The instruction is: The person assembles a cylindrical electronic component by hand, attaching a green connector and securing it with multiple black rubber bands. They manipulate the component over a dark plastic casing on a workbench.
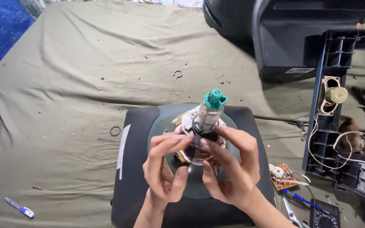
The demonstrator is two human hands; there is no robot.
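Both hands, left hand point(165, 169) and right hand point(229, 169), pinch the picture tube's neck point(208, 116) just above them.

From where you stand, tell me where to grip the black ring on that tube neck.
Grip the black ring by its outer edge, from both sides, as the left hand and right hand probably do now. The glass neck stands upright through it, so only the sides are free; avoid the green cap.

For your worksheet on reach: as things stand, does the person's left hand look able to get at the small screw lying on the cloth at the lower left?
Probably yes. The left hand is busy at the tube neck, but only open cloth lies between it and the screw.
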